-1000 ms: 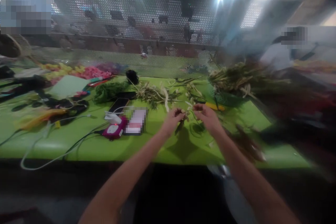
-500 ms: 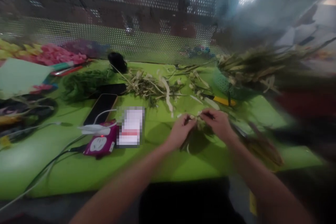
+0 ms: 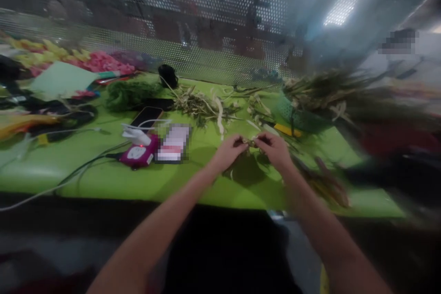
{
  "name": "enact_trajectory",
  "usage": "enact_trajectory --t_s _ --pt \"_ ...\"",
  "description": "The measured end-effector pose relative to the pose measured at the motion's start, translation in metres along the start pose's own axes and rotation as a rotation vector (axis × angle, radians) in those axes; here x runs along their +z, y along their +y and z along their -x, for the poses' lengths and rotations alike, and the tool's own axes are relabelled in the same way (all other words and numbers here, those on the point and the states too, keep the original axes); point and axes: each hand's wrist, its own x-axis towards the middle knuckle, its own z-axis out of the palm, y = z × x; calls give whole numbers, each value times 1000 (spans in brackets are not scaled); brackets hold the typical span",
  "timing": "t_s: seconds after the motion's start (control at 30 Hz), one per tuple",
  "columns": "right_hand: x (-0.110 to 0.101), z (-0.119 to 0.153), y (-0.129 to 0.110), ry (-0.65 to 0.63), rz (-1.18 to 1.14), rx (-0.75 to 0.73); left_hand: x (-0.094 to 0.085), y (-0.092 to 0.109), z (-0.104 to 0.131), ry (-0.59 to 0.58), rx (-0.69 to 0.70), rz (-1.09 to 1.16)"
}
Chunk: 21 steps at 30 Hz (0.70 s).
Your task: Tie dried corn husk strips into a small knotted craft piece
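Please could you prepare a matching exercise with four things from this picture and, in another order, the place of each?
1. Magenta plastic block with a red light
2. Small, pale, dry plant piece
3. Long, dry, brownish stalks
4. Pink, ruffled pile

A. Above a green, perforated basket
B. Far side of the green table, on the left
C. Beside a phone with a pale, lit screen
D. Between the fingertips of the left hand and right hand

Pairs: 1-C, 2-D, 3-A, 4-B
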Motion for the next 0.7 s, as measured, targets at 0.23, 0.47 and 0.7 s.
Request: enact_trajectory --t_s 0.23,0.47,0.7 --pt "-4 1 14 -5 -144 1 7 5 -3 -13 -51 -16" --pt "-2 -2 21 57 -94 -201 15 4 -10 119 75 -242" --pt "4 3 24 49 3 -167 27 -5 10 175 66 -228"
